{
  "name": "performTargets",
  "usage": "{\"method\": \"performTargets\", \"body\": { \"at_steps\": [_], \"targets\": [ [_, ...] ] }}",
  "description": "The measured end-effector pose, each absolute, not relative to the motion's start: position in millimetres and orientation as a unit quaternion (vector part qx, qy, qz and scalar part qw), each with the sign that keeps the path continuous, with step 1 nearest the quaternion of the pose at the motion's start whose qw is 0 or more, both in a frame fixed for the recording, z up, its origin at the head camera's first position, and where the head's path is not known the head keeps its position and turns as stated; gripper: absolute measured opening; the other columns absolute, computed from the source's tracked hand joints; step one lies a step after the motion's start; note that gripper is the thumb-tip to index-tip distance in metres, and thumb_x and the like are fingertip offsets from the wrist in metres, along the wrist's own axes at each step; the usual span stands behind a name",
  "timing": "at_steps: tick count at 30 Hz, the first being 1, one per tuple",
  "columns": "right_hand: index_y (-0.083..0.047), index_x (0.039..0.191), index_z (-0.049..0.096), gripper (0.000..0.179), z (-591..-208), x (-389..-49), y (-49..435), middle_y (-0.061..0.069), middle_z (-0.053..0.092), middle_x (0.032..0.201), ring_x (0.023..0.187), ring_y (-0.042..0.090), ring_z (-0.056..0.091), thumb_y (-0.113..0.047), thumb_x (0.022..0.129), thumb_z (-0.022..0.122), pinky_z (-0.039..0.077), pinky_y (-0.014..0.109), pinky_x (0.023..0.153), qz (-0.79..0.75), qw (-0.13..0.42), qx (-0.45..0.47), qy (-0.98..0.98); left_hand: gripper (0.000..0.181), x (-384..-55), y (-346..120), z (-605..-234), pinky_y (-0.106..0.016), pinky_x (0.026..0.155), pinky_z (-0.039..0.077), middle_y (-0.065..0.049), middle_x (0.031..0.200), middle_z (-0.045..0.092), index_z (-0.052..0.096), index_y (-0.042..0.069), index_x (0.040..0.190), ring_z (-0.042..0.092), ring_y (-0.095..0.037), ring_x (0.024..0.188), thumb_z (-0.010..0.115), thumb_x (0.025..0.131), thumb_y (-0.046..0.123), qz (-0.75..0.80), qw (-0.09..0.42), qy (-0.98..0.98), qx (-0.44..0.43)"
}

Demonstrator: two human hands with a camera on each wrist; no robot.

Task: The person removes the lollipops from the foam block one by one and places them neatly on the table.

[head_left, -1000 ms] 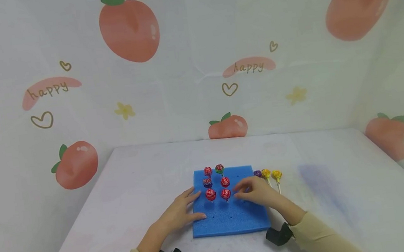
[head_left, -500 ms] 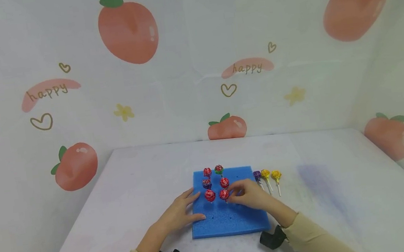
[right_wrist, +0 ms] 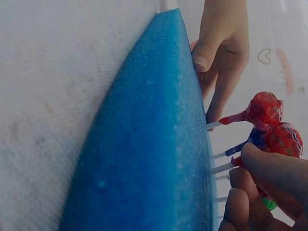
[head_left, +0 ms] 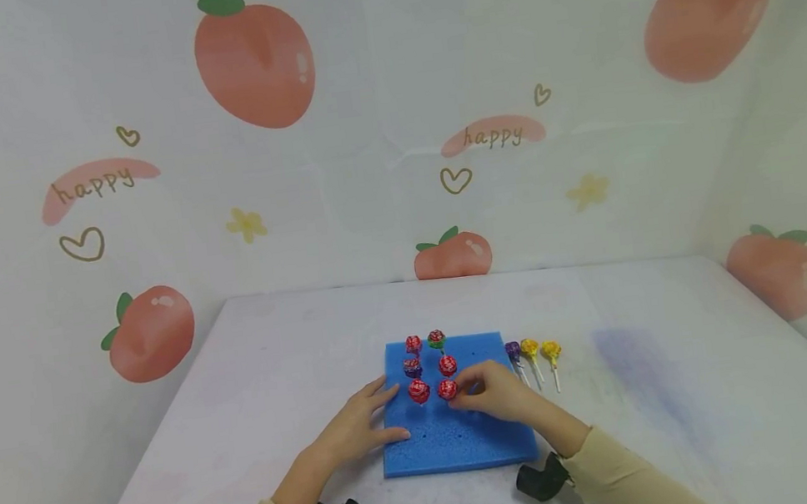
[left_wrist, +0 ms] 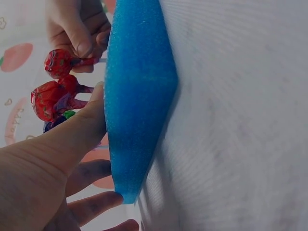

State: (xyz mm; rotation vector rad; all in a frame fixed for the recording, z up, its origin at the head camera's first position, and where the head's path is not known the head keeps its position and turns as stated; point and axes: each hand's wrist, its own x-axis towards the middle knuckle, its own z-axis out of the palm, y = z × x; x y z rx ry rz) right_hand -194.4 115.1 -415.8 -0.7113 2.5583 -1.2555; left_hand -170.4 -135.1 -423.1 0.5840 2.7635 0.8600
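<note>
- The right hand (head_left: 492, 392), just right of the lower middle of the head frame, pinches the front-right red lollipop (head_left: 447, 389) between thumb and fingers, low at its wrapper; I can see its white stick meeting the foam in the right wrist view.
- The left hand (head_left: 357, 427), lower middle-left of the frame, has its fingers spread wide along the left edge of the blue foam board (head_left: 458, 449).
- That board lies flat on the white table (head_left: 294, 349), low in the middle of the frame.
- Five other lollipops (head_left: 419, 390) stand upright in it, in two columns over its left and middle; most have red wrappers, one shows green, one purple.
- Just right of the board, a purple lollipop (head_left: 513, 349) and two yellow lollipops (head_left: 551, 349) lie on the table.
- A white backdrop (head_left: 367, 80) printed with peaches fills the upper frame.
</note>
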Motion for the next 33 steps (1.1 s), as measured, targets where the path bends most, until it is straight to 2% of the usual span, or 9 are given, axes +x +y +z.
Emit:
{"method": "performTargets", "body": {
  "at_steps": [33],
  "targets": [
    [-0.004,0.095,0.072,0.021,-393,-193,129,0.008,0.071,0.090,0.077,0.013,0.061,-0.022,0.084,0.069,0.051,0.017,0.065,-0.434,0.066,-0.221,0.871,0.073,-170,-136,-424,-0.058,0.107,0.032,-0.023,0.148,0.034,0.044,0.004,0.138,0.032,-0.044,0.136,0.072,0.079,0.038,0.285,0.083,0.932,0.208]
  ]
}}
